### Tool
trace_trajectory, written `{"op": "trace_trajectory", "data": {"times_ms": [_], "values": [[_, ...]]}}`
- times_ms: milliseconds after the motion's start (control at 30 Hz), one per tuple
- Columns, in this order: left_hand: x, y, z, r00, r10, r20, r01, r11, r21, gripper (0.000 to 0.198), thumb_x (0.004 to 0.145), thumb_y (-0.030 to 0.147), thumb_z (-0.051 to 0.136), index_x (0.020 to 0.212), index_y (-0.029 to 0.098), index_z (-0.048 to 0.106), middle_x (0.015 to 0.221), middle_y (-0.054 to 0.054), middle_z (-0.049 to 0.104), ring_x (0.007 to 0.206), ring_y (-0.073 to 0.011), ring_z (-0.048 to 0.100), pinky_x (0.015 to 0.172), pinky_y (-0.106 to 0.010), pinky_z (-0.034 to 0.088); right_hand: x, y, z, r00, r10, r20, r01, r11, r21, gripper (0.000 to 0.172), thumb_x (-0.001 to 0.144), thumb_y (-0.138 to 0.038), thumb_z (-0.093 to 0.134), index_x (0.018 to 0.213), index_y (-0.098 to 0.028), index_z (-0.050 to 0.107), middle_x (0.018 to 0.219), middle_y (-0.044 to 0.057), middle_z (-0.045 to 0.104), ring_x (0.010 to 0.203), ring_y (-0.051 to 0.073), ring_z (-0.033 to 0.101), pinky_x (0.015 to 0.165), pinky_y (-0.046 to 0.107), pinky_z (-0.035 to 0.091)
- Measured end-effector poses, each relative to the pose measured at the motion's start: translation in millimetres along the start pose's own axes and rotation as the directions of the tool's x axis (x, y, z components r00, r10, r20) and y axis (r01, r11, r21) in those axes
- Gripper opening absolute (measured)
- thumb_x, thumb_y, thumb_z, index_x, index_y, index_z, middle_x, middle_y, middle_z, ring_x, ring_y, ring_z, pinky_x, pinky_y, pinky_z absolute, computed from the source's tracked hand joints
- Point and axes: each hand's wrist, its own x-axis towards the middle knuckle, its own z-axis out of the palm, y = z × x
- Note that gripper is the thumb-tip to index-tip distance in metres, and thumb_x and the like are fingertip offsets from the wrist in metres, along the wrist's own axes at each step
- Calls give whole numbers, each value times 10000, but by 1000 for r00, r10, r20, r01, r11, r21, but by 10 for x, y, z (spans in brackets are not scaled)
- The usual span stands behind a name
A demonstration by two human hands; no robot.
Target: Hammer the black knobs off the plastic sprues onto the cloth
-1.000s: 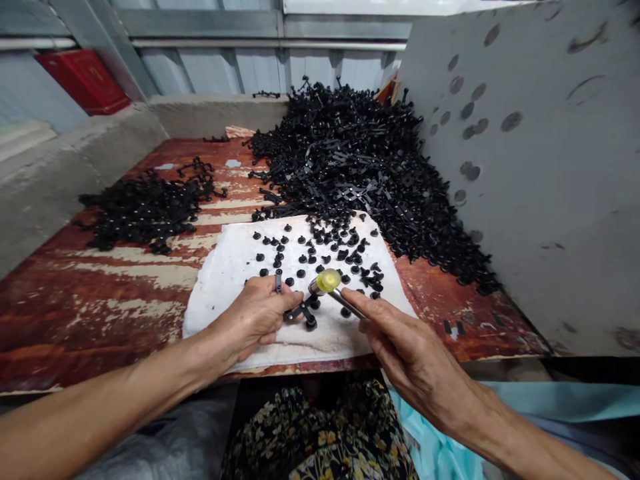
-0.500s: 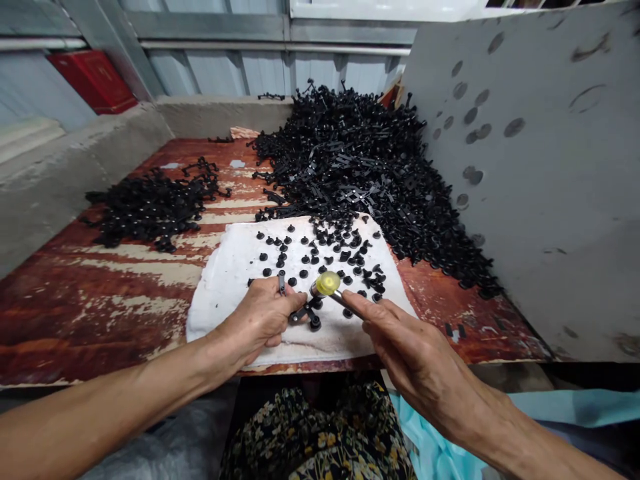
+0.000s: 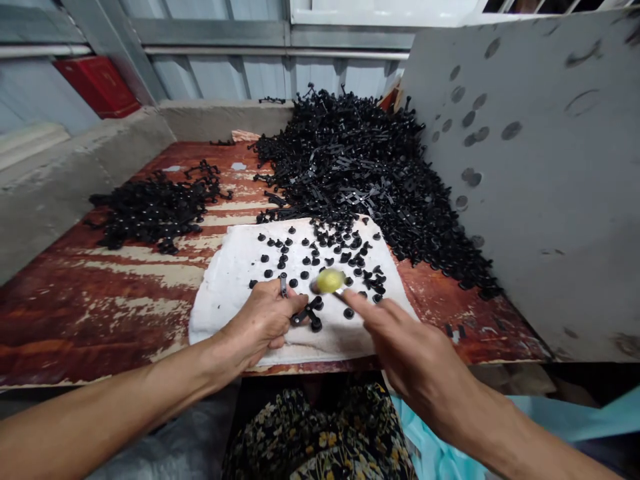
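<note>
Swinging, the small hammer (image 3: 329,281) with its yellow head shows blurred now, where half a second ago it was sharp and hung over the same spot. The right hand (image 3: 400,347) is closed around its handle and has slid slightly left. Pinned on the white cloth (image 3: 225,293), near the bench (image 3: 100,293) edge, the black bracket (image 3: 306,315) sits under the left hand (image 3: 260,320), whose fingers close on it as before. Loose black caps (image 3: 320,250) and the far heap of black parts (image 3: 360,167) are unchanged.
</note>
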Motion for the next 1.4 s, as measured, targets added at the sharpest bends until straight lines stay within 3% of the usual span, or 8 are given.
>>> {"op": "trace_trajectory", "data": {"times_ms": [300,400,533,667,733,933,1167,1400], "values": [[6,-30,-8,1000,15,16,-16,999,33,188,877,193,537,730,195,420,520,32,583,291,1,193,293,-128,150,-60,42,48,994,47,103,-46,999,-11,602,922,-47,350,1484,-260,316,779,29,558,505,156,511,466,284,481],[18,-28,-20,999,15,45,-17,999,35,180,871,208,537,735,194,420,537,29,585,301,1,203,298,-126,149,-63,30,63,996,85,36,-86,996,38,606,935,-52,353,1504,-249,288,807,44,583,576,164,562,535,295,522],[9,-9,-94,997,25,74,-25,1000,2,153,860,267,534,761,177,459,599,41,557,324,0,251,307,-120,144,-34,14,30,988,88,127,-92,995,32,557,927,-60,359,1458,-225,406,811,58,647,541,158,587,518,298,551],[0,-87,-186,993,43,114,-47,998,36,222,817,381,564,859,166,524,652,47,535,355,-4,280,324,-120,140,-69,39,-56,973,209,-96,-184,958,221,475,946,-102,416,1402,-220,481,1207,107,689,1045,194,674,884,338,556],[7,-172,-185,968,138,210,-155,986,68,339,766,482,616,880,175,528,622,70,478,386,-16,326,349,-120,189,-141,67,-69,929,319,-188,-269,930,251,443,947,-136,448,1378,-216,513,1261,96,677,1096,185,663,924,315,538],[-5,-241,2,814,227,534,-402,885,236,379,854,546,486,724,192,444,594,57,475,476,-59,434,416,-148,287,-408,136,77,845,515,-143,-451,830,327,407,935,-258,486,1320,-176,589,1122,105,735,1035,221,690,930,360,537],[-1,-126,103,818,199,540,-458,793,401,413,876,547,421,663,193,439,541,63,427,422,-64,374,396,-179,262,-416,165,106,818,569,-88,-502,779,375,429,936,-276,451,1329,-153,573,829,59,725,672,157,656,683,277,564],[23,-153,104,820,180,544,-435,814,385,433,866,582,444,671,196,424,555,66,417,446,-71,381,419,-180,266,-361,173,80,831,553,-55,-495,781,380,442,937,-278,417,1330,-148,574,1096,123,721,791,181,676,755,330,562]]}}
